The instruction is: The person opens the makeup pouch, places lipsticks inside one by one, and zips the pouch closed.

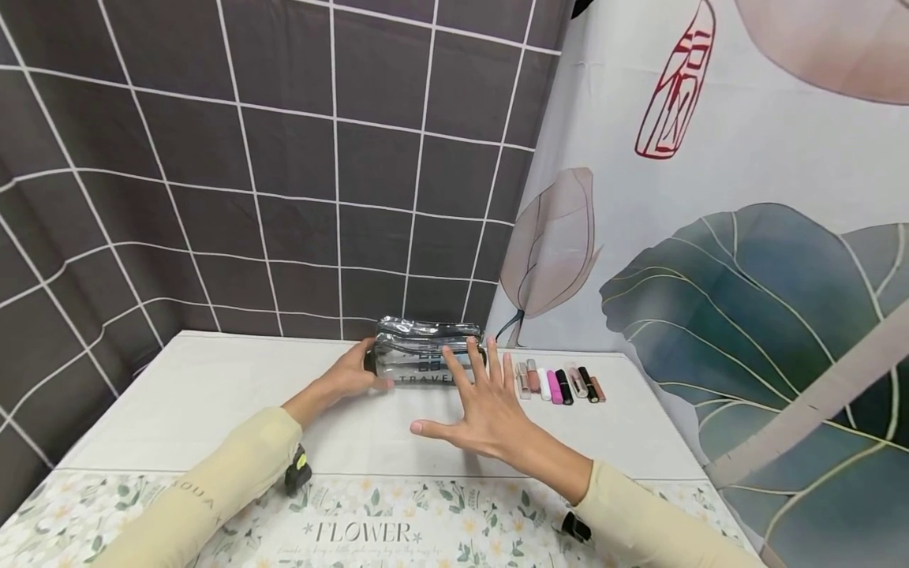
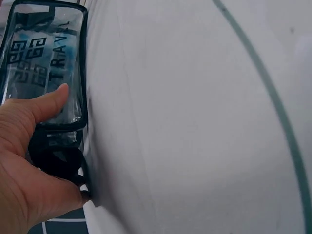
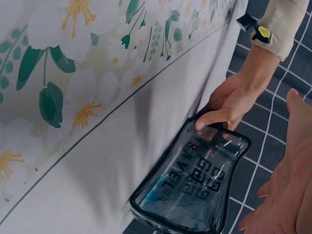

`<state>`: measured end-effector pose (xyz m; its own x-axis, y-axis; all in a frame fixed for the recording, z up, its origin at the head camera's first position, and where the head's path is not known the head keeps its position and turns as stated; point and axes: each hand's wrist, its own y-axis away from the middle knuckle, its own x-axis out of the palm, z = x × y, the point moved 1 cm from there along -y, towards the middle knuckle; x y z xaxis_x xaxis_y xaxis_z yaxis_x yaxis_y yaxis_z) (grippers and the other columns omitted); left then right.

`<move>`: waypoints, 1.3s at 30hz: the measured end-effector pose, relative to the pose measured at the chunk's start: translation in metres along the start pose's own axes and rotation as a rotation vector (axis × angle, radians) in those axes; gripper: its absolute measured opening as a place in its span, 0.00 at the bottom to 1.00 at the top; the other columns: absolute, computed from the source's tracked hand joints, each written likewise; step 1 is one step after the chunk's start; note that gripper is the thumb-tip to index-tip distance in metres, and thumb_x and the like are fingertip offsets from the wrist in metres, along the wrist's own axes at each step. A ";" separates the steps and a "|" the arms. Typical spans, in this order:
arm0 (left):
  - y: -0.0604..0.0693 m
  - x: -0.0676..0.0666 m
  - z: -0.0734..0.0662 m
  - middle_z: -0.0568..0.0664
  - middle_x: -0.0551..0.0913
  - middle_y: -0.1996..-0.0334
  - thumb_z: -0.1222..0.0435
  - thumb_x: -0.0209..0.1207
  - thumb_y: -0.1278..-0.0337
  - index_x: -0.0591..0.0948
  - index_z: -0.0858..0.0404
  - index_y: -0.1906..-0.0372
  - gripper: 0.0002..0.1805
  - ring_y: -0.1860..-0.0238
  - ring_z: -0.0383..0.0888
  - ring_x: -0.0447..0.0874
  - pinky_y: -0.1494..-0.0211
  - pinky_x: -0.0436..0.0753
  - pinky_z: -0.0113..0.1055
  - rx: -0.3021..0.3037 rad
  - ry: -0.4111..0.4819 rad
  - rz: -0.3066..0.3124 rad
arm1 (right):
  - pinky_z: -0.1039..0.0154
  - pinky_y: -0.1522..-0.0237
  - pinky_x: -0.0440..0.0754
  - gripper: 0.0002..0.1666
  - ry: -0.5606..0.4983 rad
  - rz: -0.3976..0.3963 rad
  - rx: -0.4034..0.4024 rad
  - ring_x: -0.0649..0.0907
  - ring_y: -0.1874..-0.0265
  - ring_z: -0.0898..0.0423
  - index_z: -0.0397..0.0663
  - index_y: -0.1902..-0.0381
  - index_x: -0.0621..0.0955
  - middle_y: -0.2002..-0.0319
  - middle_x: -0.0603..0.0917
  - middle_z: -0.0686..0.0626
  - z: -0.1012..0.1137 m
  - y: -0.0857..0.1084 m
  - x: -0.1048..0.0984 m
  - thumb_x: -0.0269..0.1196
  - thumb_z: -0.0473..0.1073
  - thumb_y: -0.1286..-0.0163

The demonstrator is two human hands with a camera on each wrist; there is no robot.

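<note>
Cream sleeves (image 1: 234, 465) lie nearest, over flower-printed cloth (image 1: 398, 501) well short of the fingertips. Beyond them, the right hand (image 1: 490, 406) is unclenched and grasps nothing, its fingers fanned and its thumb out to the side. Past the left wrist, the left hand (image 1: 349, 375) grips one end of a clear pouch (image 1: 408, 363), thumb over the front face, the other fingers mostly hidden behind. The pouch reaches from that grip to behind the right fingertips; whether those touch it, I cannot tell. It looks light, its clear walls soft, slick and likely to dent or slide under a flat push, while the black piping (image 2: 86, 63) seems stiffer. A pinch across the piped end, where the left thumb sits, should hold best. Just beyond the right fingers, on their outer side, lies a row of small cosmetic tubes (image 1: 564, 386); behind everything hangs dark gridded fabric (image 1: 284, 225).
</note>
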<state>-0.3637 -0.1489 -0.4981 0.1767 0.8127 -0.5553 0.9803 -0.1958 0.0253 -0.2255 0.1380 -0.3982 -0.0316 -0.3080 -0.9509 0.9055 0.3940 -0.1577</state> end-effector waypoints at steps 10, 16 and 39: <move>0.014 -0.011 -0.019 0.73 0.66 0.14 0.55 0.87 0.54 0.64 0.69 0.12 0.65 0.14 0.75 0.62 0.12 0.60 0.74 -0.029 0.034 0.001 | 0.22 0.11 0.37 0.74 0.012 0.006 0.005 0.34 0.08 0.28 0.63 0.04 0.51 0.06 0.42 0.36 0.000 0.000 -0.001 0.64 0.88 0.35; 0.032 -0.019 -0.048 0.71 0.60 0.11 0.59 0.83 0.45 0.61 0.70 0.11 0.62 0.10 0.73 0.54 0.09 0.55 0.70 -0.031 0.079 0.033 | 0.21 0.11 0.37 0.74 0.003 0.001 0.009 0.33 0.08 0.29 0.63 0.04 0.51 0.06 0.42 0.36 0.000 -0.001 -0.002 0.64 0.88 0.35; 0.037 -0.014 -0.065 0.64 0.81 0.27 0.62 0.80 0.39 0.73 0.63 0.20 0.45 0.24 0.64 0.78 0.15 0.71 0.66 0.193 0.231 -0.041 | 0.21 0.11 0.37 0.73 -0.004 -0.037 -0.005 0.35 0.08 0.28 0.66 0.04 0.50 0.06 0.42 0.36 0.001 -0.004 -0.003 0.65 0.87 0.35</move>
<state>-0.3239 -0.1323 -0.4356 0.1747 0.9210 -0.3481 0.9559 -0.2434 -0.1642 -0.2284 0.1363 -0.3943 -0.0638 -0.3257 -0.9433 0.9015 0.3867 -0.1945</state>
